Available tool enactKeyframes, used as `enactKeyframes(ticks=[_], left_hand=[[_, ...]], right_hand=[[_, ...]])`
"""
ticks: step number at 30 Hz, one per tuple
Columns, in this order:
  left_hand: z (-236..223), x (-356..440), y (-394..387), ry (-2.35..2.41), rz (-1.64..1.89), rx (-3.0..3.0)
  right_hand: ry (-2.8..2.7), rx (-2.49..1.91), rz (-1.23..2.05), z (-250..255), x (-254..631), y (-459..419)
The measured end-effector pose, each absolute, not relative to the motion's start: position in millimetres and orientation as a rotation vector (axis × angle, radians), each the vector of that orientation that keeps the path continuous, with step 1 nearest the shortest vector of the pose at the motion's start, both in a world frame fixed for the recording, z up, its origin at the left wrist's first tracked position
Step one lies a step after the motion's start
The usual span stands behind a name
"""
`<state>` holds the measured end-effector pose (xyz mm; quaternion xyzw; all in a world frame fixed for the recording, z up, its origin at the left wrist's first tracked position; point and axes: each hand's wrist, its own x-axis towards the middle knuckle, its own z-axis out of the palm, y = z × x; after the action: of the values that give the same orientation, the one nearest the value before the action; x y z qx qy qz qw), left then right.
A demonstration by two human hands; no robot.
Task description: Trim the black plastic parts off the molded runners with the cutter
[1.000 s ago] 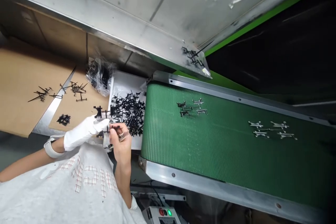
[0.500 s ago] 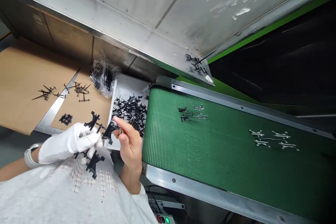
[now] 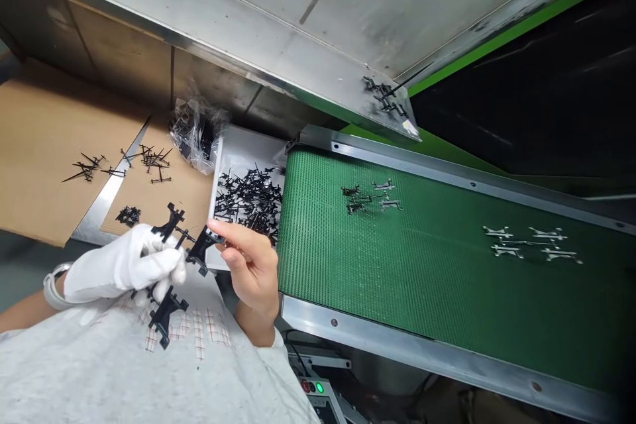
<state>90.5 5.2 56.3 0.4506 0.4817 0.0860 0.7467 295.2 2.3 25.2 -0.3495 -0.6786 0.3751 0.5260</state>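
Observation:
My left hand [image 3: 124, 268], in a white glove, is closed around a black moulded plastic frame [image 3: 171, 271] with several small parts on its arms. My bare right hand [image 3: 251, 265] pinches one arm of that same frame between thumb and forefinger. Both hands hover over my grey shirt, just in front of a white tray [image 3: 243, 149] heaped with loose black plastic pieces [image 3: 251, 197].
A green conveyor belt [image 3: 437, 278] runs to the right and carries two groups of moulded parts [image 3: 370, 197] [image 3: 531, 243]. Cardboard [image 3: 44, 139] on the left holds scattered black sprue bits [image 3: 144, 160] and a clear bag of parts [image 3: 193, 136]. A control box with red and green buttons [image 3: 313, 387] sits below.
The left hand has turned the frame and drawn it down toward my chest. The right hand shifted from fiddling near the tray's edge to pinching one arm of the frame.

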Motion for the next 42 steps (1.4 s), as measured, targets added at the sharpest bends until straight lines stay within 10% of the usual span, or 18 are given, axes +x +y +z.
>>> enactKeyframes(ticks=[42], left_hand=[[72.5, 99.4, 13.2, 1.261, 0.184, 0.996]], right_hand=[[-1.681, -0.994, 0.973, 25.2, 295.8, -25.1]])
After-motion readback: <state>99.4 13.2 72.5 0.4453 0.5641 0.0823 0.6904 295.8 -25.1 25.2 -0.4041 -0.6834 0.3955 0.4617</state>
